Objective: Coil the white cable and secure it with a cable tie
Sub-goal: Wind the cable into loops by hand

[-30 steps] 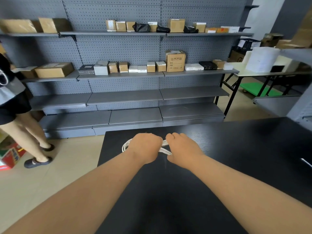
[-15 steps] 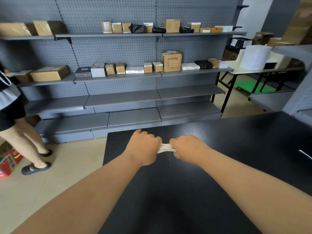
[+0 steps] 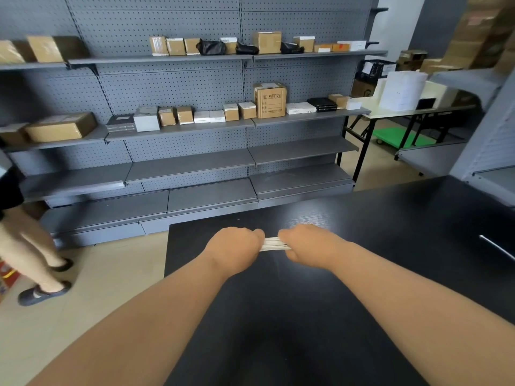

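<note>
A bundle of white cable (image 3: 274, 244) is stretched between my two fists above the far part of the black table (image 3: 292, 316). My left hand (image 3: 234, 250) is shut on the bundle's left end and my right hand (image 3: 309, 245) on its right end. Only a short band of several strands shows between the knuckles; the rest of the cable is hidden inside my hands. No cable tie is visible.
Grey pegboard shelving (image 3: 195, 162) with cardboard boxes stands beyond the table. A person's legs (image 3: 30, 254) are on the floor at the left. A folding table (image 3: 412, 110) with white boxes is at the back right. A pale thin object (image 3: 498, 247) lies at the table's right edge.
The loop that stuck out to the left of my left hand is gone from sight. My hands have drawn slightly apart, pulling the strands tight between them.
</note>
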{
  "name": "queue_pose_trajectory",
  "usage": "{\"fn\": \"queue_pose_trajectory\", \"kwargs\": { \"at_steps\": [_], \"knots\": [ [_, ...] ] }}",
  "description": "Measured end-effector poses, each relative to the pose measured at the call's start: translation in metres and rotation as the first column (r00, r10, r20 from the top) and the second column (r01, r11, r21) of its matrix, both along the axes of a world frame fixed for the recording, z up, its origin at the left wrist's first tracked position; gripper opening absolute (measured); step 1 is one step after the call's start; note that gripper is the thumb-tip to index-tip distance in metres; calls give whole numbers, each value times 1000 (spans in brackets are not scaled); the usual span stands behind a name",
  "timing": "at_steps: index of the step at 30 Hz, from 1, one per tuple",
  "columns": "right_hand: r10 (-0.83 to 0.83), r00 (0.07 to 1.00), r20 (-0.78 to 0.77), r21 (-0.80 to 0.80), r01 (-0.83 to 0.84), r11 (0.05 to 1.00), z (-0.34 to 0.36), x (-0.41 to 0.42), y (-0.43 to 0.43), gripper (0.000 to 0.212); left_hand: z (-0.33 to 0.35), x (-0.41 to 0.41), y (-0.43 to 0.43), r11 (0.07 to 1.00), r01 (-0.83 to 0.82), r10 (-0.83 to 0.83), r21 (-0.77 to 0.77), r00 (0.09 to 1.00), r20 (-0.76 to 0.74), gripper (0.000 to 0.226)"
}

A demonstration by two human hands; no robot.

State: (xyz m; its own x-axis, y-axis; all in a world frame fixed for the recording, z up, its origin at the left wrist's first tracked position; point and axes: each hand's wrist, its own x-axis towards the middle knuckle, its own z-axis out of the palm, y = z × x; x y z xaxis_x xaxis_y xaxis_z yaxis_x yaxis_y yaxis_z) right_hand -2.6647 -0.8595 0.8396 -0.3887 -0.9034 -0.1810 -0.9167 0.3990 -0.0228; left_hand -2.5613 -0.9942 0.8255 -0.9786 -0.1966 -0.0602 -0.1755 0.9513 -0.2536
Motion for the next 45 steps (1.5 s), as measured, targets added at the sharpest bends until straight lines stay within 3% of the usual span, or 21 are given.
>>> {"fn": "queue_pose_trajectory", "kwargs": {
  "at_steps": [7, 13, 20, 34, 40, 45],
  "knots": [
    [-40, 986, -163, -118, 21, 993, -6, -15, 11, 23, 6, -14, 3, 999, 35, -35, 20, 999, 8, 14],
    [-88, 996, 8, -108, 89, 990, -11, -33, 20, 19, 12, -32, 13, 999, 50, -50, -3, 999, 1, 10],
    [-73, 997, -38, -91, 69, 993, -14, -73, 52, 15, 16, -66, 41, 997, 64, -64, -42, 998, -6, 18],
    [25, 1000, 9, -59, -24, 998, -14, -195, 180, 11, 13, -166, 176, 997, -13, 9, 72, 998, 54, 19],
    [40, 999, -5, -46, -41, 998, -13, -226, 224, 12, 10, -192, 221, 986, -88, 91, 139, 996, -14, 12],
    [14, 1000, 13, -73, -13, 997, -14, -236, 245, 13, 12, -207, 238, 999, -47, 47, 9, 995, -83, 13]
  ]
}}
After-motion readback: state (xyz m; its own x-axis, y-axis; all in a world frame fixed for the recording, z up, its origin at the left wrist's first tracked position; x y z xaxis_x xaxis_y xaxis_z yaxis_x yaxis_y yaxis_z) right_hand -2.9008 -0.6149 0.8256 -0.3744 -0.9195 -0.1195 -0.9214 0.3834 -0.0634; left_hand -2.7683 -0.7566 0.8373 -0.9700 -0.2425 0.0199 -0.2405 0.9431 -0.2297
